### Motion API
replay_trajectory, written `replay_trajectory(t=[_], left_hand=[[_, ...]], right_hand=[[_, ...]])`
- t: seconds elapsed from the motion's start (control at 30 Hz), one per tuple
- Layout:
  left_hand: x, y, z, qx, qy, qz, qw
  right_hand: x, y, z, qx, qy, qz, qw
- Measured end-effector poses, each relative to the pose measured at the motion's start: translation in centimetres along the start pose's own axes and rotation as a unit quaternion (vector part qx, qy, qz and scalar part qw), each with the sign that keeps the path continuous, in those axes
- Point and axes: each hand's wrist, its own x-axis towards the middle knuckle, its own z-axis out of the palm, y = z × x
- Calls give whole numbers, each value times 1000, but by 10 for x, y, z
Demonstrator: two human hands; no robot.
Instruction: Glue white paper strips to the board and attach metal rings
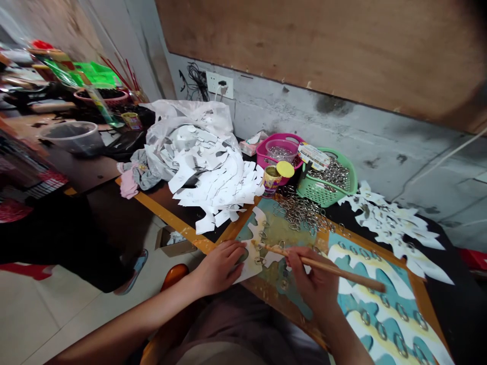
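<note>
My right hand (pixel 315 279) is closed round the long wooden handle of a brush (pixel 342 272), held like a pen. Its tip points left, onto a white cut-out sheet (pixel 253 253) with wavy edges and metal rings along it. My left hand (pixel 220 266) grips the left edge of that sheet, fingers together on top and thumb by the lower edge. Under the sheet lies a teal board (pixel 277 284) with yellowish smears. Beyond it is a heap of metal rings (pixel 300 210). To the right, more white cut-outs (pixel 395 304) carry rows of rings.
A pile of white cut-outs (pixel 216 172) spills from a plastic bag at the back left. A pink basket (pixel 262 152), a green basket (pixel 323 197) of rings and an open can (pixel 271 185) stand by the wall. Another person's leg and foot (pixel 135 271) show at left.
</note>
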Motion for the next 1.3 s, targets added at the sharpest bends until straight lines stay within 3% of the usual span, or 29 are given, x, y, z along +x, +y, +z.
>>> replay_trajectory(t=[0.1,0.23,0.33,0.5,0.6,0.73,0.83,0.87,0.93,1.0,1.07,1.3], left_hand=[[0,0,0,-4,2,-2,1000],[-1,-1,1,-5,-5,-3,1000],[-2,-1,1,-1,-8,-3,1000],[-2,0,1,-2,-17,-6,1000],[-2,-1,1,3,-19,-6,1000],[-3,-2,3,6,-20,-3,1000],[-3,-3,3,10,-21,-2,1000],[-3,-3,2,11,-23,-1,1000],[-2,-2,0,15,-29,1,999],[-1,0,-5,19,-35,-2,999],[2,0,-10,15,-44,-12,999],[31,3,-19,43,-6,-49,998]], right_hand=[[-1,-1,-2,15,-17,3,1000],[-4,1,-3,33,19,32,999],[-8,2,-3,47,-24,38,998],[-16,2,-6,104,4,88,991],[-22,2,-8,100,-24,99,990],[-26,2,-9,110,25,118,987],[-28,1,-12,97,19,117,988],[-29,1,-14,92,38,123,987],[-33,3,-19,91,135,146,976],[-37,6,-24,106,247,163,949],[-40,8,-30,118,316,166,927],[-43,15,-32,140,374,151,904]])
